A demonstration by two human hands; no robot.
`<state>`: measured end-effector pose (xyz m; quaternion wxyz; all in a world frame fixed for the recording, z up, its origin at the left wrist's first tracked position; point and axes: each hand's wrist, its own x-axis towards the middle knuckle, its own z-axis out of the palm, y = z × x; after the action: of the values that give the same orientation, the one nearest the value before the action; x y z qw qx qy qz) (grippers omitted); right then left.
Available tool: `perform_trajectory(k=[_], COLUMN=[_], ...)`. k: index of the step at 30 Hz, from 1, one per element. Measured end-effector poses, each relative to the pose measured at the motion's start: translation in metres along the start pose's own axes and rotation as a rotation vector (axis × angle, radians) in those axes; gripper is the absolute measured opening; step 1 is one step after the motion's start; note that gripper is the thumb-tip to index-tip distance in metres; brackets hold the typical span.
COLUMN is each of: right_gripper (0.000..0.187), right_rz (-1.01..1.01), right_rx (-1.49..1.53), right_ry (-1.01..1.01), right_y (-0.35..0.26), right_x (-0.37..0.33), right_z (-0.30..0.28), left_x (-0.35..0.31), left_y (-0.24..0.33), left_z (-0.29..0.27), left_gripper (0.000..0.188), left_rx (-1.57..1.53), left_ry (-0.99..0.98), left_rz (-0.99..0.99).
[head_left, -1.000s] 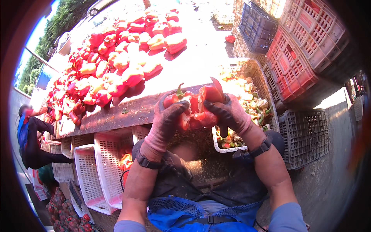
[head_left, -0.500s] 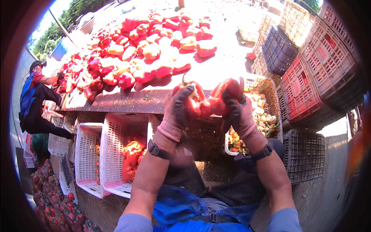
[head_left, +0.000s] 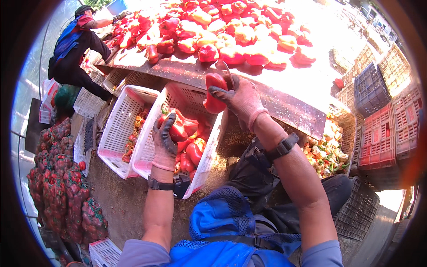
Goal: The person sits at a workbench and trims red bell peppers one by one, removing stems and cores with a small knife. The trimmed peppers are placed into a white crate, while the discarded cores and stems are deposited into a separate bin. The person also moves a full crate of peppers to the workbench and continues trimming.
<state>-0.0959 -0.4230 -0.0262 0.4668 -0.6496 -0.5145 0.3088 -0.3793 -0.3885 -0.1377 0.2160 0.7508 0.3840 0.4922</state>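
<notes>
My left hand [head_left: 165, 144], in a pink and dark-coated work glove, is closed on a red bell pepper [head_left: 183, 126] above a white crate [head_left: 143, 165]. More red peppers [head_left: 192, 153] lie inside that crate. Farther right, at the table's near edge, my gloved right hand [head_left: 243, 99] grips a red bell pepper piece [head_left: 215, 94]. A thin curved strip [head_left: 228, 73] stands up beside its fingers; I cannot tell whether it is a blade. A heap of red bell peppers [head_left: 242, 34] covers the table beyond.
Left of the crate stands another white crate [head_left: 116, 153] with pepper scraps. A crate of pale trimmings [head_left: 327, 153] is at right, near stacked crates [head_left: 378, 133]. Filled net bags [head_left: 66, 191] lie at left. A co-worker [head_left: 78, 49] leans to the table's far left.
My hands have moved apart from their close hold above the table edge. The left went down and left over the white crate with its pepper. The whole view has swung left.
</notes>
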Motion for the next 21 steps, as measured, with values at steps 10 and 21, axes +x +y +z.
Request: perform_trajectory(k=[10, 21], right_gripper=[0.042, 0.047], right_rz=[0.270, 0.410], right_rx=[0.047, 0.202], right_ry=[-0.355, -0.379], right_y=[0.024, 0.039], right_x=[-0.051, -0.056], right_z=[0.041, 0.043], left_x=[-0.033, -0.031], left_y=[0.049, 0.073], left_z=[0.042, 0.073], left_gripper=[0.078, 0.095], left_rx=[-0.093, 0.289], left_ry=[-0.008, -0.017], left_rz=[-0.373, 0.095])
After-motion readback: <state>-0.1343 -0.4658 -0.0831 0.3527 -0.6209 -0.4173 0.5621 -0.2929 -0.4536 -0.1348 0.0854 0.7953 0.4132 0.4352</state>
